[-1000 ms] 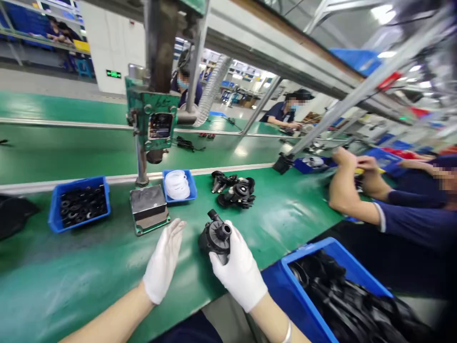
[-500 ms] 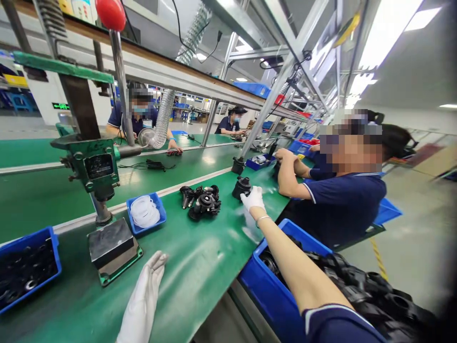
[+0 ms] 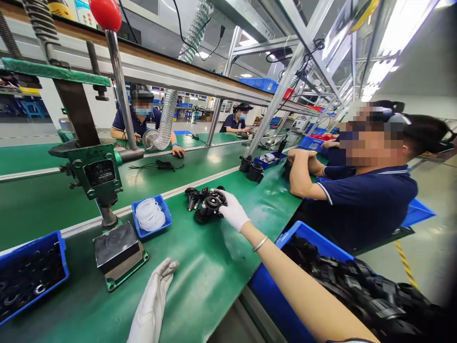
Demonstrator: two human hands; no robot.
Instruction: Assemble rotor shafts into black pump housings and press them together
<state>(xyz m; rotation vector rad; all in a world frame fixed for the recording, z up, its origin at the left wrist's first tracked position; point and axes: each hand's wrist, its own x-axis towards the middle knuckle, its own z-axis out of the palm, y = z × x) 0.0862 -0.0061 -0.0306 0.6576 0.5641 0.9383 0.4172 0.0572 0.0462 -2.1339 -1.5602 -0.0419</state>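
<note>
The right hand (image 3: 233,210) is now at a round black pump part (image 3: 210,205), on the near side of a small cluster of black parts lying on the tabletop (image 3: 205,271). Its fingers curl over the part's right edge, but whether they are clamped on it or only resting there I cannot tell.

Half a second ago this hand held a black pump housing (image 3: 254,173) farther to the right. That housing now stands released on the tabletop, beside a similar black piece (image 3: 244,163) near the foot of the metal post (image 3: 260,136). I judge the change as one piece set aside and attention turned to the cluster.

The left hand (image 3: 152,300) holds nothing, well apart from the right. It has stayed flat, fingers straight and side by side, in front of the arbor press (image 3: 96,169) and its steel block (image 3: 117,247); whether it touches the tabletop is unclear.

Between press and cluster sits a blue tray (image 3: 157,230) of white rings (image 3: 150,213). Farther out, a blue crate (image 3: 276,300) of black parts is below the right forearm, and a co-worker's arm (image 3: 303,178) lies beyond the released housing.
</note>
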